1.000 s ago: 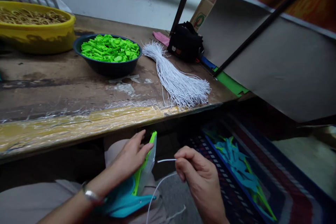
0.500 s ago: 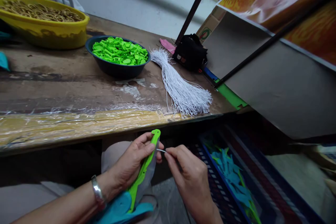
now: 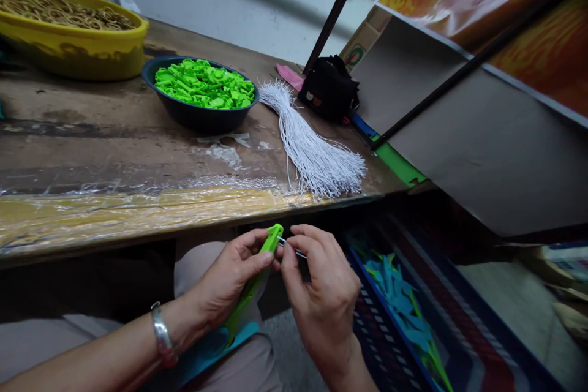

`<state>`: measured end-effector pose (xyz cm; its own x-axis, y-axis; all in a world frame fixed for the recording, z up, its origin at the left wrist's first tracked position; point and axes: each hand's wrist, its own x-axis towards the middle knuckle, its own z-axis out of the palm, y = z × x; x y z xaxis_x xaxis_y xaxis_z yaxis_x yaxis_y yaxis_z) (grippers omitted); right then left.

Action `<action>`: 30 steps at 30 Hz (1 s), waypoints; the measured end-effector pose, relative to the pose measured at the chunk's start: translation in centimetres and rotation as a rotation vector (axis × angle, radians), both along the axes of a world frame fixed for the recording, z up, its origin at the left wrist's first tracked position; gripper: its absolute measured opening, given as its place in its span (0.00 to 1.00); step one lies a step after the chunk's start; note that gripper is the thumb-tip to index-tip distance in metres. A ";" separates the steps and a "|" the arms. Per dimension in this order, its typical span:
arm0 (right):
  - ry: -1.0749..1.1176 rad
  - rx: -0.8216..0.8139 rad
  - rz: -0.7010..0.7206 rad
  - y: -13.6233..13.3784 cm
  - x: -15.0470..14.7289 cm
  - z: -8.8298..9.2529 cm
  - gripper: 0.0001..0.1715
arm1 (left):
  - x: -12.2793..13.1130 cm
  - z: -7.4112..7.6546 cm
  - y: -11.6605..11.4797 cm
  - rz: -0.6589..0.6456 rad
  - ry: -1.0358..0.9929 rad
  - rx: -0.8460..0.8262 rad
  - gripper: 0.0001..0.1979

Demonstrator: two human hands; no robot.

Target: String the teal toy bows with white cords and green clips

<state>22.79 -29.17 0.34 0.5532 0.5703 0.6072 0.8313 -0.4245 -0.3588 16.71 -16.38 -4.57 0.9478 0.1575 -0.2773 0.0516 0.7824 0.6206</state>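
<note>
wooden bench point(image 3: 114, 153) bore a bowl point(image 3: 202, 115) and strings point(image 3: 316, 156). below, left hand point(image 3: 229, 275) gripped a green strip point(image 3: 257, 275); right hand point(image 3: 321, 294) pinched a string point(image 3: 289, 247).

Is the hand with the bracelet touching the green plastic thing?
Touching. The head view shows the left hand pinching the green plastic piece with thumb and fingers, while the right hand holds a white string.

worn matt wood table point(image 3: 114, 141) | glossy plastic film edge point(image 3: 138, 211) | smooth green plastic piece point(image 3: 257, 275)
</note>
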 end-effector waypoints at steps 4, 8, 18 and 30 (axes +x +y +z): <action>-0.041 -0.012 0.014 0.3 0.0 -0.1 0.05 | 0.0 -0.1 -0.3 -0.017 -0.016 0.056 0.17; -0.049 -0.025 -0.002 0.4 -0.2 -0.4 0.05 | -0.1 0.0 -0.6 -0.033 -0.030 0.106 0.16; -0.064 -0.042 -0.029 0.2 -0.4 -0.9 0.05 | -0.1 0.6 -0.8 -0.033 -0.020 0.137 0.16; -0.006 -0.210 -0.069 0.3 -0.4 -1.9 0.10 | 0.8 0.7 -1.5 0.106 0.070 -0.071 0.10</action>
